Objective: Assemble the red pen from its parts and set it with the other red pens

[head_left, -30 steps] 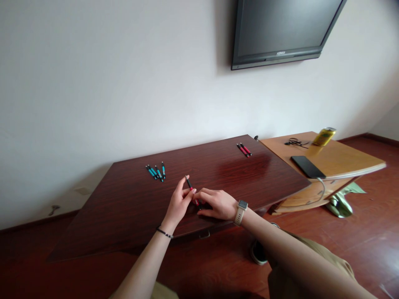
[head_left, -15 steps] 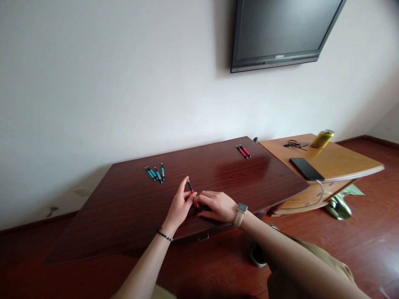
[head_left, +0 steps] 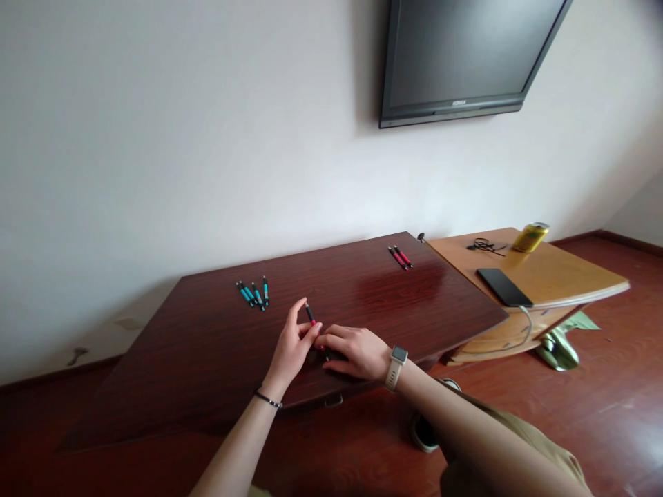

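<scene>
red pen (head_left: 311, 316) pinched between both hands (head_left: 324, 348).

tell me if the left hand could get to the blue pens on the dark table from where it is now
Probably yes. The left hand is pinching a red pen with the right hand, and the blue pens lie on the dark table beyond it to the left, with only bare tabletop between.

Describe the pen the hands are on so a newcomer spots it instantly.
Start at the dark red-brown table below the wall TV and go to its near edge, where the left hand and right hand meet. The red-and-black pen is pinched between them. Unlike the teal pens and the red pair farther back, it is in hand rather than lying loose.
</scene>
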A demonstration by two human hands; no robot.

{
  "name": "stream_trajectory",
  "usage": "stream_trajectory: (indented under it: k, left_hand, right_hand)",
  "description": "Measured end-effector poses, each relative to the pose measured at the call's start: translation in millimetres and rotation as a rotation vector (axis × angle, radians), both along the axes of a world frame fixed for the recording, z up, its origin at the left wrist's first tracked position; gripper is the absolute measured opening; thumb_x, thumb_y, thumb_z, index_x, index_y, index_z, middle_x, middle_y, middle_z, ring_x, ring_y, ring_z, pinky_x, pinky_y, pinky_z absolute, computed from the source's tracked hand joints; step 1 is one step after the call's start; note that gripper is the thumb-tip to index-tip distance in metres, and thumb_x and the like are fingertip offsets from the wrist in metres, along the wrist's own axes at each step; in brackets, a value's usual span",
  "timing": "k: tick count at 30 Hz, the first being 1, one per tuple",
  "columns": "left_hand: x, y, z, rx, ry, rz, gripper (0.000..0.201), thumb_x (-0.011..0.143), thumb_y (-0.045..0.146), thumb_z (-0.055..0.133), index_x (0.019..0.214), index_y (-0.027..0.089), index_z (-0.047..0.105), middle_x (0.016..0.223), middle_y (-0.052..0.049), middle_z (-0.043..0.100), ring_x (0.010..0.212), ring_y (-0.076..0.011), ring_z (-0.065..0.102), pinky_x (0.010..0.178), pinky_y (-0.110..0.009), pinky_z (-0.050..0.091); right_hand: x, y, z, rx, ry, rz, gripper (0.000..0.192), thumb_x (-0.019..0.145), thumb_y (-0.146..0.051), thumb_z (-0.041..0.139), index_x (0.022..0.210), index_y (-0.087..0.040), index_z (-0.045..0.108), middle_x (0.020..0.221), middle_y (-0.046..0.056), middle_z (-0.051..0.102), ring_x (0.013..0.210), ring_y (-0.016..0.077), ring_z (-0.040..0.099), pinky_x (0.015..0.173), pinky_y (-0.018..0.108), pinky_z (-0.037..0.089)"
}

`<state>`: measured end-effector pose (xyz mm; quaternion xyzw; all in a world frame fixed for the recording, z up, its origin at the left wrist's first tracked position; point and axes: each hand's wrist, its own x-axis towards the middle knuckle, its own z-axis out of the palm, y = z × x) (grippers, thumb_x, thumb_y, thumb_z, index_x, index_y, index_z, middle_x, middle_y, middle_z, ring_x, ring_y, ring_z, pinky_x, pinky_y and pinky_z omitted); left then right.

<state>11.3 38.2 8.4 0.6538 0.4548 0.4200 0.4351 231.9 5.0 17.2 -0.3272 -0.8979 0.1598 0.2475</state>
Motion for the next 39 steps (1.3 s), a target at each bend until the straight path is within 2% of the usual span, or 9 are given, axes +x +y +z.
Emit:
stream_trajectory:
  k: [6,10,18,24,27,32,35,39]
  left_hand:
    - [6.4,9.9,6.7,0.043,0.007,-0.007,0.060,0.101,0.045,0.063,0.153,0.022,0.046,0.082,0.000,0.071,0.078,-0.0197,0.072,0.080,-0.034,0.057]
    - [14.2,22.5,13.6,0.077,-0.031,-0.002,0.048,0.100,0.041,0.063,0.141,0.020,0.052,0.085,0.000,0.070,0.082,-0.0190,0.072,0.085,-0.035,0.057]
    - [42.2,61.1,22.1,0.057,-0.055,-0.041,0.048,0.095,0.040,0.069,0.135,0.022,0.050,0.085,-0.001,0.072,0.088,-0.0223,0.076,0.086,-0.037,0.058]
    - [77.9,105.0,22.3,0.037,-0.101,-0.052,0.043,0.091,0.036,0.071,0.127,0.023,0.050,0.084,0.000,0.072,0.085,-0.0222,0.077,0.078,-0.034,0.059]
    - [98.5,128.0,18.6,0.057,-0.109,-0.085,0.043,0.090,0.034,0.071,0.126,0.023,0.051,0.084,0.000,0.073,0.084,-0.0214,0.076,0.077,-0.033,0.059]
    - [133.4,164.1,12.5,0.079,-0.027,-0.063,0.039,0.087,0.028,0.075,0.121,0.024,0.055,0.086,0.001,0.072,0.071,-0.0164,0.072,0.072,-0.030,0.059]
    - [154.5,182.4,11.3,0.070,0.027,-0.050,0.037,0.088,0.024,0.075,0.119,0.023,0.056,0.084,0.001,0.072,0.066,-0.0144,0.071,0.069,-0.028,0.058]
    - [182.7,203.4,11.7,0.033,0.078,-0.052,0.035,0.090,0.019,0.073,0.120,0.021,0.056,0.084,0.001,0.073,0.061,-0.0127,0.070,0.064,-0.025,0.056]
  right_hand:
    - [4.1,0.4,6.9,0.003,-0.006,-0.012,0.040,0.105,-0.043,0.064,0.142,-0.028,0.060,0.131,0.008,0.067,0.115,0.0234,0.068,0.095,0.033,0.057]
    - [7.8,1.5,7.6,-0.011,0.001,-0.053,0.041,0.104,-0.040,0.066,0.143,-0.029,0.060,0.132,0.008,0.067,0.117,0.0234,0.068,0.096,0.033,0.058]
    - [15.9,8.0,5.7,-0.060,0.047,-0.287,0.045,0.101,-0.028,0.067,0.145,-0.031,0.058,0.138,0.006,0.065,0.119,0.0231,0.068,0.095,0.032,0.058]
    - [29.2,9.2,13.7,-0.108,0.082,-0.512,0.043,0.105,-0.024,0.058,0.148,-0.031,0.057,0.133,0.005,0.067,0.116,0.0211,0.068,0.097,0.029,0.055]
    - [36.5,9.4,15.7,-0.105,0.089,-0.618,0.040,0.105,-0.024,0.056,0.145,-0.030,0.059,0.135,0.005,0.067,0.111,0.0202,0.069,0.093,0.029,0.055]
    - [44.9,9.9,12.7,-0.134,0.057,-0.748,0.038,0.104,-0.025,0.056,0.141,-0.030,0.063,0.134,0.005,0.068,0.105,0.0199,0.070,0.085,0.028,0.055]
    - [49.0,10.9,10.1,-0.141,0.058,-0.784,0.038,0.104,-0.024,0.055,0.140,-0.029,0.063,0.134,0.006,0.068,0.110,0.0211,0.069,0.091,0.029,0.055]
    - [55.4,15.8,6.1,-0.106,0.035,-0.838,0.040,0.102,-0.023,0.054,0.141,-0.024,0.063,0.134,0.009,0.068,0.121,0.0249,0.064,0.107,0.035,0.050]
